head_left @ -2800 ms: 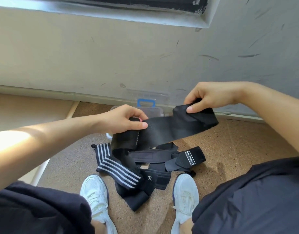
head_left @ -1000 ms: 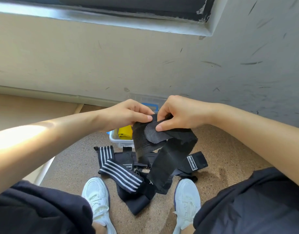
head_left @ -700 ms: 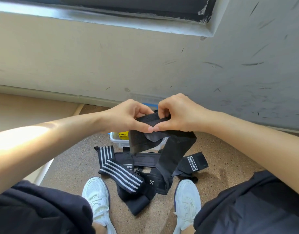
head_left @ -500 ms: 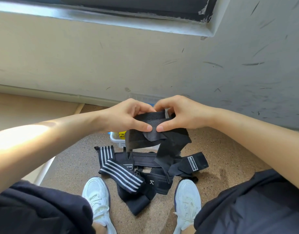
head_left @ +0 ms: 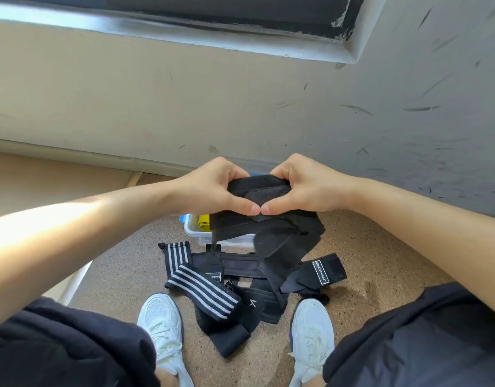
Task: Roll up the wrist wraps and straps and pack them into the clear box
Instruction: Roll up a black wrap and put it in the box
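A plain black wrist wrap (head_left: 257,191) is rolled at its top end, held up between both hands. My left hand (head_left: 212,188) and my right hand (head_left: 305,185) pinch the roll from either side, thumbs nearly touching below it. The wrap's loose tail (head_left: 280,247) hangs down toward the floor. Below and behind it sits the clear box (head_left: 196,233) with a yellow item (head_left: 203,221) inside, mostly hidden by the wrap. On the floor lie a black wrap with white stripes (head_left: 201,289) and several black straps (head_left: 316,272).
My two white shoes (head_left: 162,325) flank the pile on the speckled brown floor. A scuffed grey wall (head_left: 240,107) rises right behind the box. A pale ledge (head_left: 73,280) runs along the left.
Both hands came together from a stretched-out hold and rolled the wrap's top end. The roll has grown thicker and the hanging tail has shortened and lifted.
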{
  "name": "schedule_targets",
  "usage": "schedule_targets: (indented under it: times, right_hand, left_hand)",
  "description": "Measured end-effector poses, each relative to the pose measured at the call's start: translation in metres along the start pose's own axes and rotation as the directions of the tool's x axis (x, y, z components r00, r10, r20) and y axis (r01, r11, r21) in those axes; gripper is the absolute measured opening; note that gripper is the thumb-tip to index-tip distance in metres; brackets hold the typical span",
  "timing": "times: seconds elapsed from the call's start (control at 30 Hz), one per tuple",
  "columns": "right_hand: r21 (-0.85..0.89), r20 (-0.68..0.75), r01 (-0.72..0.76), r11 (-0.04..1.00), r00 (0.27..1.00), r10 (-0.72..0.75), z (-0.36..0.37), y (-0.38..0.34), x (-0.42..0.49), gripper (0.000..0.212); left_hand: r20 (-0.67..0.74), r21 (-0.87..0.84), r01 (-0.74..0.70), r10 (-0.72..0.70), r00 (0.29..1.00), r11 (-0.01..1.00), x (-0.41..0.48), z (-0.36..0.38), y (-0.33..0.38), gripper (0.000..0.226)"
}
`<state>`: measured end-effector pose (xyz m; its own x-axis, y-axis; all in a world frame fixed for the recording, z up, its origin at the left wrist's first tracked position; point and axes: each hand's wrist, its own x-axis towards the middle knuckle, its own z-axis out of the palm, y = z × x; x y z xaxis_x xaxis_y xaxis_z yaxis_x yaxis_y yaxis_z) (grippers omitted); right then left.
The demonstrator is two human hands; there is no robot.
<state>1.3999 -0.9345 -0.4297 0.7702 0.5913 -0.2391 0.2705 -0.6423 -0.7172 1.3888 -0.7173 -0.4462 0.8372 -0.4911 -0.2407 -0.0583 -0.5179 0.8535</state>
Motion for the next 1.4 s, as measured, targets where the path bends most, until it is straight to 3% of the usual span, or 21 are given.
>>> schedule_targets:
  times: [0.13,0.23,0.4,0.67,0.73,0.87,0.93,1.07,1.27,1.33,1.4]
  right_hand:
    - [0.027,0.043,-0.071,0.997,0.997,0.070,-0.009,0.010,-0.003,0.020]
    - [0.052,0.077,-0.158,0.986,0.985,0.153,-0.029,0.025,-0.011,0.022]
    - [-0.044,0.008,-0.250,0.967,0.968,0.251,-0.055,0.048,-0.014,0.020]
    - [-0.156,0.021,-0.322,0.934,0.944,0.329,-0.059,0.084,-0.010,0.012]
    - [-0.153,0.044,-0.319,0.935,0.943,0.329,-0.058,0.088,-0.010,0.010]
    - [-0.130,0.060,-0.293,0.947,0.951,0.303,-0.050,0.087,-0.005,0.012]
    - [-0.131,0.056,-0.280,0.951,0.956,0.289,-0.040,0.086,0.000,0.010]
    - [-0.177,0.121,-0.240,0.955,0.957,0.263,-0.020,0.085,0.007,0.026]
    - [-0.127,0.373,-0.235,0.964,0.889,0.266,-0.010,0.074,0.004,0.030]
    - [-0.025,0.336,-0.221,0.975,0.917,0.216,-0.011,0.067,0.002,0.032]
    - [0.150,0.199,-0.189,0.970,0.967,0.158,-0.014,0.056,0.001,0.028]
  left_hand:
    - [0.032,-0.027,0.017,-0.016,0.999,0.999,-0.001,-0.009,-0.005,0.011]
    - [0.100,-0.013,0.051,-0.050,0.994,0.999,-0.005,-0.017,-0.014,0.024]
    - [0.189,0.100,0.135,-0.152,0.970,0.986,-0.007,-0.030,-0.041,0.020]
    - [0.086,0.145,0.121,-0.134,0.987,0.982,-0.011,-0.048,-0.055,0.006]
    - [0.034,0.069,0.117,-0.120,0.992,0.991,-0.012,-0.050,-0.053,0.019]
    - [-0.037,-0.099,0.104,-0.108,0.993,0.990,-0.012,-0.045,-0.045,0.070]
    - [-0.065,-0.184,0.069,-0.082,0.994,0.981,-0.011,-0.041,-0.040,0.082]
    - [-0.044,-0.301,0.002,-0.016,0.999,0.954,-0.010,-0.031,-0.023,0.064]
    - [-0.038,-0.409,-0.074,0.065,0.997,0.910,-0.015,-0.005,0.012,0.015]
    - [-0.093,-0.428,-0.082,0.047,0.995,0.900,-0.015,0.003,0.019,0.011]
    - [-0.126,-0.432,-0.071,0.018,0.992,0.899,-0.015,0.005,0.020,0.006]
